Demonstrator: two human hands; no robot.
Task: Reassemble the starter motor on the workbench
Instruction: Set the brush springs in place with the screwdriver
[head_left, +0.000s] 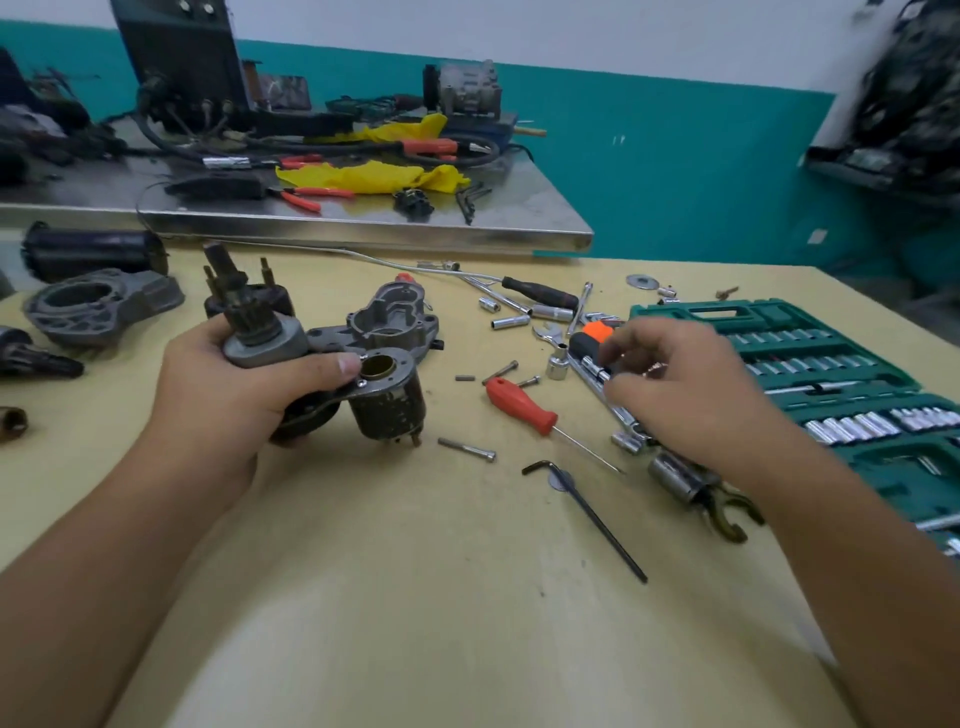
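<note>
The left hand (244, 384) grips the starter assembly (332, 374) near the tabletop's (415, 597) left edge, thumb lying across its top, pinion end pointing up. The right hand (685, 384) hovers over the ratchet (602, 374) beside the green socket case (831, 374) at the right edge, fingers loosely curled and holding nothing. A red screwdriver (524, 408) lies between them.

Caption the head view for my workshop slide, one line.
Left hand grips the starter motor assembly while the right hand reaches for the ratchet beside the green socket set case.
</note>
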